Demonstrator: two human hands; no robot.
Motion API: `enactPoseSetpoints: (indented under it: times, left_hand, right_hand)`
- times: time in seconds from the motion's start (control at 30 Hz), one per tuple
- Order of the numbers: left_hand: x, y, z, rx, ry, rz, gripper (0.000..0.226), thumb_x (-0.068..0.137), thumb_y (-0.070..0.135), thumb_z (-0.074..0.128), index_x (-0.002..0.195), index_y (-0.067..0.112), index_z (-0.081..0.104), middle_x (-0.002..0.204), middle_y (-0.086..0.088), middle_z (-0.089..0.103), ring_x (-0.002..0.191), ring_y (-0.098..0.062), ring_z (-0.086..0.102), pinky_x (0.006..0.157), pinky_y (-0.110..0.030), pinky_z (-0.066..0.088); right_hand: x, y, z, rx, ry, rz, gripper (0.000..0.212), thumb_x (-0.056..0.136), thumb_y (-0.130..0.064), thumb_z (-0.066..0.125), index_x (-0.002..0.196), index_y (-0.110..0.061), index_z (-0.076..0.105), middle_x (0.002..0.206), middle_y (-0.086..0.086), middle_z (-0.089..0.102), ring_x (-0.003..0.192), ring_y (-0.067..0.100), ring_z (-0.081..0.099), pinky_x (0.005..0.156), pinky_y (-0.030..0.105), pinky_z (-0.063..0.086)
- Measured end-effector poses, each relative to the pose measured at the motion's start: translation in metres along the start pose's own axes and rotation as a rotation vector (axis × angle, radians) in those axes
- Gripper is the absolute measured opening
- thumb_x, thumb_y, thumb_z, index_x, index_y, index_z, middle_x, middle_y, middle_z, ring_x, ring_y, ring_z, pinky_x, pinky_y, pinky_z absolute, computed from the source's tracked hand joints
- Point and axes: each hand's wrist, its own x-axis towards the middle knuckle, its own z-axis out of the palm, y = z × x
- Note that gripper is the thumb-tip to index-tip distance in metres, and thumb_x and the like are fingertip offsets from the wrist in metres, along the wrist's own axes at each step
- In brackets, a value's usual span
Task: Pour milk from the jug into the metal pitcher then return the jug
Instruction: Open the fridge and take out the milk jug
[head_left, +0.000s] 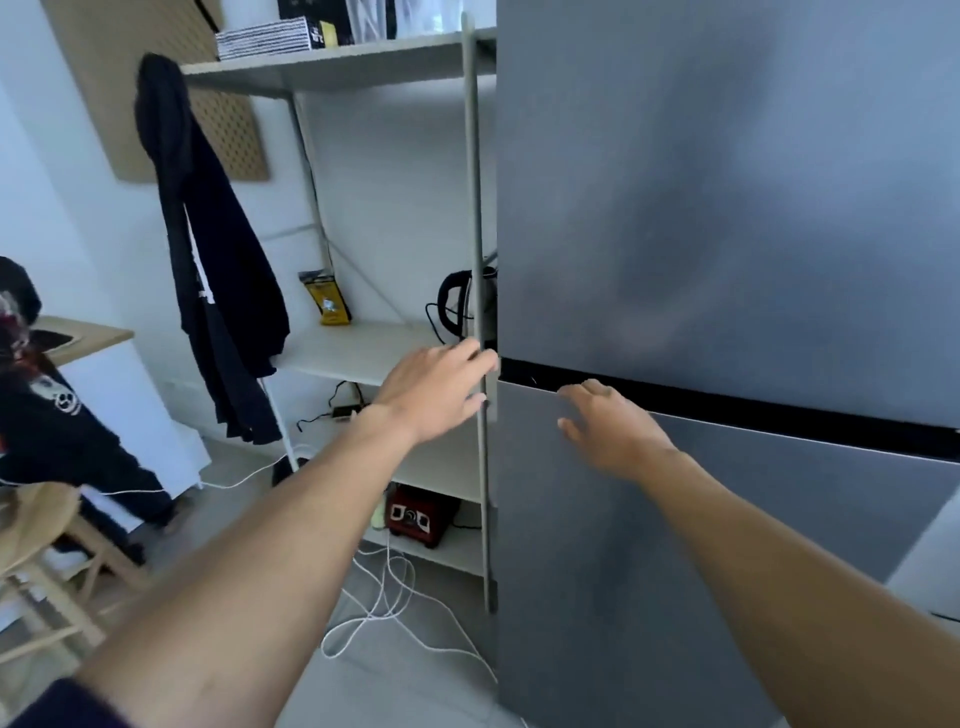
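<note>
A tall grey fridge (727, 208) fills the right half of the view, with both its doors closed. My left hand (436, 389) is stretched out to the fridge's left edge, at the dark gap between the upper and lower door, fingers apart and holding nothing. My right hand (608, 426) rests open against the top of the lower door (675, 545), just under that gap. Neither the milk jug nor the metal pitcher is in view.
A white shelf unit (363, 353) stands left of the fridge with a black kettle (462, 304), a yellow packet (327, 299) and a red appliance (421, 517). A dark garment (208, 260) hangs from it. White cables (384, 597) lie on the floor. A wooden stool (47, 545) stands at left.
</note>
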Motion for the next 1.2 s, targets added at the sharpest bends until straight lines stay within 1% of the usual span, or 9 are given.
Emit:
enactPoseSetpoints:
  times: [0.13,0.23,0.3,0.4,0.57,0.7,0.87,1.07,1.2]
  left_hand:
    - [0.049,-0.010,0.014,-0.007,0.126,0.010,0.044,0.090,0.026,0.065,0.130,0.022,0.049,0.125,-0.001,0.050,0.101,-0.025,0.061,0.072,-0.039,0.054]
    - [0.077,-0.013,0.030,0.021,0.200,0.069,0.065,0.079,0.023,0.078,0.135,0.021,0.046,0.136,-0.005,0.045,0.119,-0.027,0.053,0.090,-0.041,0.052]
    - [0.092,-0.014,0.041,0.051,0.202,0.122,0.081,0.073,0.024,0.082,0.143,0.020,0.041,0.149,-0.010,0.037,0.136,-0.028,0.040,0.104,-0.044,0.044]
    - [0.111,-0.017,0.057,0.116,0.248,0.214,0.099,0.069,0.027,0.086,0.151,0.021,0.030,0.159,-0.015,0.024,0.149,-0.031,0.022,0.112,-0.046,0.037]
    - [0.130,-0.027,0.084,0.084,0.396,0.281,0.111,0.069,0.026,0.086,0.157,0.026,0.018,0.163,-0.011,0.007,0.152,-0.029,0.010,0.120,-0.046,0.024]
    - [0.137,-0.040,0.102,0.006,0.451,0.334,0.112,0.070,0.023,0.085,0.157,0.029,0.015,0.166,-0.003,0.004,0.153,-0.023,0.005,0.123,-0.040,0.016]
    - [0.143,-0.050,0.115,-0.100,0.522,0.404,0.103,0.072,0.013,0.082,0.156,0.027,0.024,0.165,-0.002,0.011,0.153,-0.022,0.009,0.124,-0.038,0.014]
    - [0.146,-0.055,0.121,-0.144,0.555,0.443,0.101,0.071,0.018,0.083,0.155,0.025,0.028,0.165,-0.004,0.015,0.152,-0.024,0.012,0.124,-0.038,0.014]
    - [0.151,-0.058,0.126,-0.167,0.558,0.469,0.098,0.072,0.015,0.081,0.155,0.024,0.029,0.165,-0.005,0.016,0.153,-0.025,0.012,0.124,-0.038,0.012]
  right_hand:
    - [0.034,0.008,0.015,0.071,-0.062,0.007,0.053,0.098,-0.029,0.046,0.148,-0.016,0.032,0.146,0.008,0.040,0.134,0.028,0.039,0.105,0.043,0.041]
    - [0.048,0.014,0.028,0.060,-0.099,0.015,0.059,0.099,-0.029,0.045,0.152,-0.014,0.024,0.151,0.006,0.033,0.138,0.027,0.032,0.112,0.040,0.033]
    - [0.054,0.015,0.036,0.003,-0.081,0.027,0.060,0.099,-0.030,0.046,0.152,-0.014,0.022,0.152,0.006,0.031,0.139,0.026,0.029,0.116,0.037,0.026]
    - [0.063,0.017,0.048,-0.083,-0.018,0.093,0.059,0.099,-0.032,0.045,0.151,-0.013,0.023,0.150,0.006,0.032,0.139,0.027,0.029,0.120,0.036,0.017]
    - [0.073,0.012,0.060,-0.149,0.052,0.235,0.048,0.099,-0.027,0.044,0.144,-0.011,0.035,0.139,0.008,0.044,0.128,0.027,0.041,0.114,0.035,0.025]
    - [0.082,0.000,0.061,-0.216,0.111,0.306,0.036,0.100,-0.026,0.042,0.132,-0.011,0.048,0.129,0.008,0.053,0.120,0.028,0.047,0.105,0.034,0.033]
    - [0.087,-0.003,0.063,-0.199,0.172,0.349,0.032,0.099,-0.023,0.046,0.127,-0.011,0.056,0.124,0.009,0.058,0.118,0.029,0.050,0.103,0.033,0.035]
    - [0.087,-0.006,0.059,-0.150,0.187,0.379,0.031,0.097,-0.021,0.051,0.125,-0.010,0.060,0.123,0.009,0.061,0.117,0.029,0.052,0.100,0.034,0.039]
    - [0.080,-0.009,0.054,-0.163,0.133,0.364,0.028,0.096,-0.021,0.052,0.122,-0.011,0.060,0.118,0.007,0.059,0.114,0.028,0.052,0.097,0.036,0.042]
